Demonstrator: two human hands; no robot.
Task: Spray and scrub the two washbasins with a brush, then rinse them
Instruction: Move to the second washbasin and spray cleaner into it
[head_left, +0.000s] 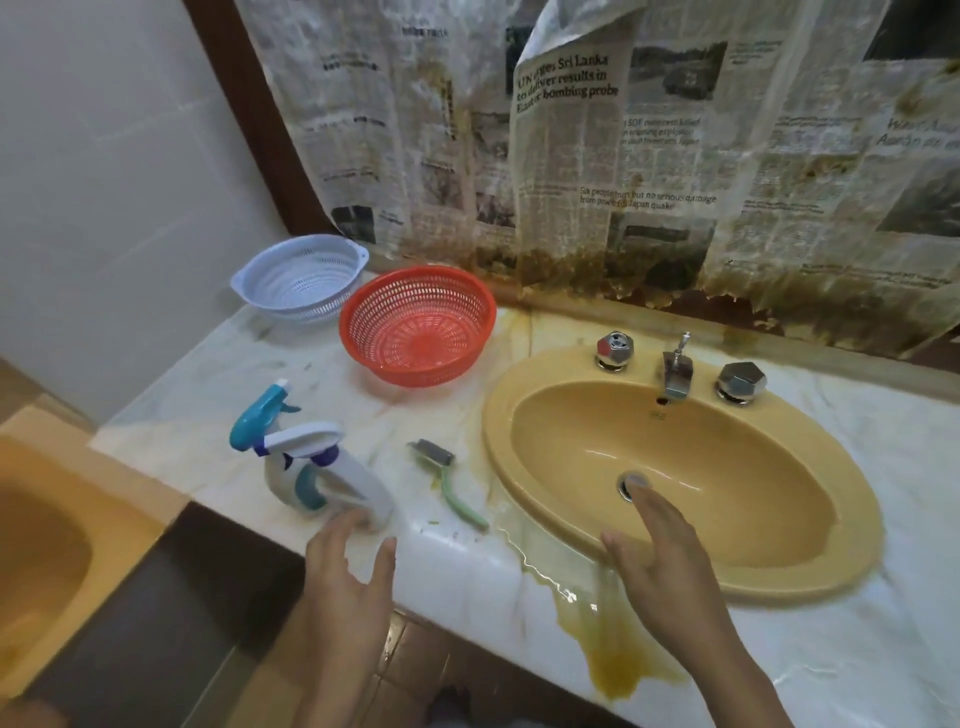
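The left hand, fingers spread and holding nothing, is at the foot of the bottle near the counter edge; a clumsy nudge could tip it off. The puddle at the front edge could make a wet grip slip. The right hand hovers flat and empty over the near basin. The brush lies between bottle and basin. Count: two basins, the second half in view; one bottle, one brush, two baskets, two tap knobs, one spout.
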